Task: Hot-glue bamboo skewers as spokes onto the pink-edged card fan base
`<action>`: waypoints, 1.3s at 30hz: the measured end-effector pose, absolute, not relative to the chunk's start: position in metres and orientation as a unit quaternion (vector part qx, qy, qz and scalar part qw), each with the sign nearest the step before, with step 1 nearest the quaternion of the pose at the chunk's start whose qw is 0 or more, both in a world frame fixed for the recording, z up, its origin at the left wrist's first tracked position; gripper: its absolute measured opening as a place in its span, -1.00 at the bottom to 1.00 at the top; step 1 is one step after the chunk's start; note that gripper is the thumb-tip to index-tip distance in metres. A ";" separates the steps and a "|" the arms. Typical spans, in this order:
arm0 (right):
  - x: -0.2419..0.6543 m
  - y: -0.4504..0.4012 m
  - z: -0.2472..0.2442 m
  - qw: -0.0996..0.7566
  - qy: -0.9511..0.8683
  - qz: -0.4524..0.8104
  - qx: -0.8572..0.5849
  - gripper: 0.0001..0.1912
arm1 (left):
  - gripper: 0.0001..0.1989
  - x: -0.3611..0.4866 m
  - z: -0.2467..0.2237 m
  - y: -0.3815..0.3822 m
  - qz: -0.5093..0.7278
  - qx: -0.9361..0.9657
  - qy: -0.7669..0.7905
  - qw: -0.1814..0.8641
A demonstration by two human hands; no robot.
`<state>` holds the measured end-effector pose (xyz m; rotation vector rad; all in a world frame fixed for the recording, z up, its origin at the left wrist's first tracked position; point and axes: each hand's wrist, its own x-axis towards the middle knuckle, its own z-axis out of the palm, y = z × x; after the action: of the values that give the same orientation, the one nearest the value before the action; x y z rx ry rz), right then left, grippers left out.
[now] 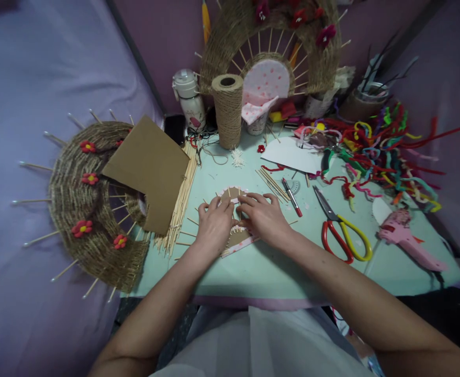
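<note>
My left hand and my right hand meet over a small cardboard piece with pink-and-white patterned edging. It lies on the table, and thin wooden sticks fan out from it to the left and right. Bent fingers of both hands grip its middle, thumbs turned inward, close to each other. Another bit of brown cardboard with the same edging shows just beyond the fingertips. My hands cover much of the piece, so the exact contact under the fingers is hidden.
Left stand a woven twine fan, a cardboard sheet and a stick bundle. Behind are a twine spool and white bottle. Right lie a pen, scissors, glue gun and tangled pipe cleaners.
</note>
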<state>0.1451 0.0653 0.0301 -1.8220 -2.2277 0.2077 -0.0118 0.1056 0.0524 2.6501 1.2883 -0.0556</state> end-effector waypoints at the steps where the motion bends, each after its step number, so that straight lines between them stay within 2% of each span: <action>1: 0.145 0.065 0.029 0.129 -0.765 0.072 -0.626 -0.90 | -0.66 -0.012 0.053 0.106 -0.021 0.895 0.435 0.097; 13: 0.149 0.068 0.036 0.148 -0.757 0.111 -0.626 -0.89 | -0.67 -0.013 0.055 0.107 -0.019 0.900 0.425 0.088; 19: 0.151 0.068 0.040 0.186 -0.730 0.124 -0.646 -0.71 | -0.65 -0.015 0.056 0.109 -0.011 0.898 0.428 0.100; 25: 0.168 0.045 0.043 0.226 -0.679 0.104 -0.691 -0.76 | -0.58 -0.022 0.064 0.112 -0.003 0.890 0.445 0.100; 39: 0.195 -0.021 0.033 0.173 -0.709 0.102 -0.676 -0.72 | -0.51 -0.042 0.073 0.135 -0.029 0.868 0.488 0.086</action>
<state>0.1946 -0.0206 0.0331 -1.9180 -2.0103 0.2886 -0.0420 0.1354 0.0729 2.5866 1.4546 -0.0860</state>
